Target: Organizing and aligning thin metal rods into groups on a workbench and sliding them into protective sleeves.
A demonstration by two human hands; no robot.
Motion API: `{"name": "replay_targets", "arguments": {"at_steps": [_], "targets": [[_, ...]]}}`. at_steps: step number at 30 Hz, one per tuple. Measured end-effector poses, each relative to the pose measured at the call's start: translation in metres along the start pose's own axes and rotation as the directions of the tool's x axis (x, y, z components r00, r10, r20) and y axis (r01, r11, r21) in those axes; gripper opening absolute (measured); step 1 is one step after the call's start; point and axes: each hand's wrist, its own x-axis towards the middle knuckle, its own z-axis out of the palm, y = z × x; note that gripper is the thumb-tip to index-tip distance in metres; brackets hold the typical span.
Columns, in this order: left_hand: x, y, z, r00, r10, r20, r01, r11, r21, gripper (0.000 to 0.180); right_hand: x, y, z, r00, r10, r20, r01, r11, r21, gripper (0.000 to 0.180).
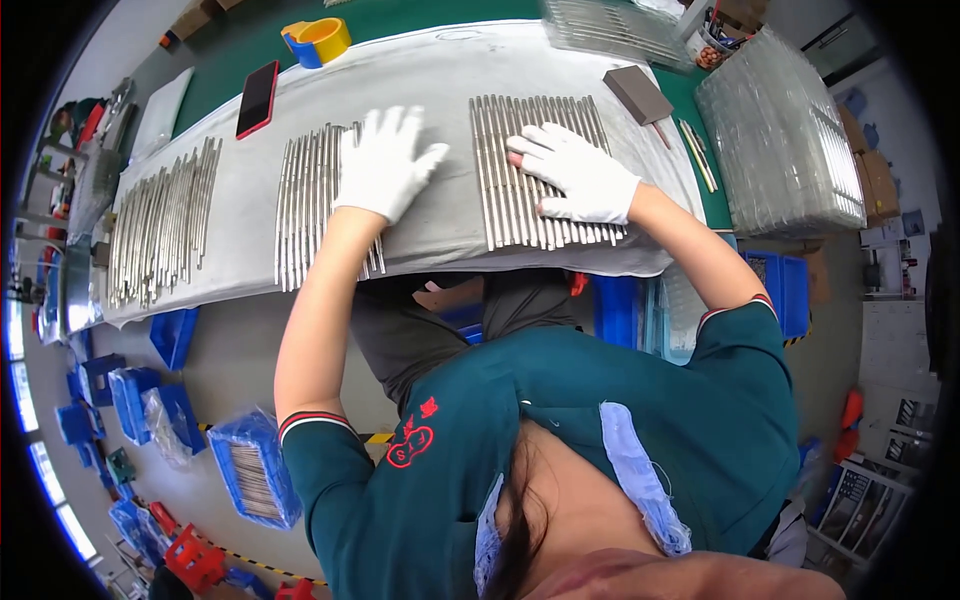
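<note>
Both grips lie open-palmed: the left hand flat on the middle row of metal rods, the right hand spread over the rod row at two o'clock. Thin, stiff and smooth, these rods would likely roll; pinching them mid-length seems safest. Farther along the cloth-covered counter: a red phone, a tape dispenser at twelve and stacked clear trays right.
</note>
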Motion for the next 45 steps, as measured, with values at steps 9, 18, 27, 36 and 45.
{"name": "replay_targets", "arguments": {"at_steps": [9,18,27,36,45], "targets": [[0.048,0.036,0.045,0.961,0.226,-0.162,-0.250,0.957,-0.146,0.056,0.039,0.069,0.029,0.911,0.303,-0.280,-0.252,0.946,0.202,0.039],[0.084,0.044,0.060,0.968,0.073,-0.241,-0.135,0.959,-0.248,0.032,0.058,0.061,0.031,0.850,0.422,-0.316,-0.428,0.902,0.052,0.032],[0.068,0.054,0.050,0.982,0.023,-0.188,-0.074,0.959,-0.273,0.033,0.050,0.049,0.038,0.814,0.477,-0.332,-0.499,0.867,0.024,0.032],[0.041,0.059,0.032,0.949,0.201,-0.243,-0.249,0.950,-0.187,0.028,0.033,0.018,0.021,0.827,0.460,-0.322,-0.472,0.880,0.046,0.033],[-0.060,0.043,-0.042,0.913,0.408,0.001,-0.405,0.907,-0.117,0.070,-0.067,-0.025,-0.048,0.917,0.253,0.309,-0.270,0.963,0.012,0.082]]}}
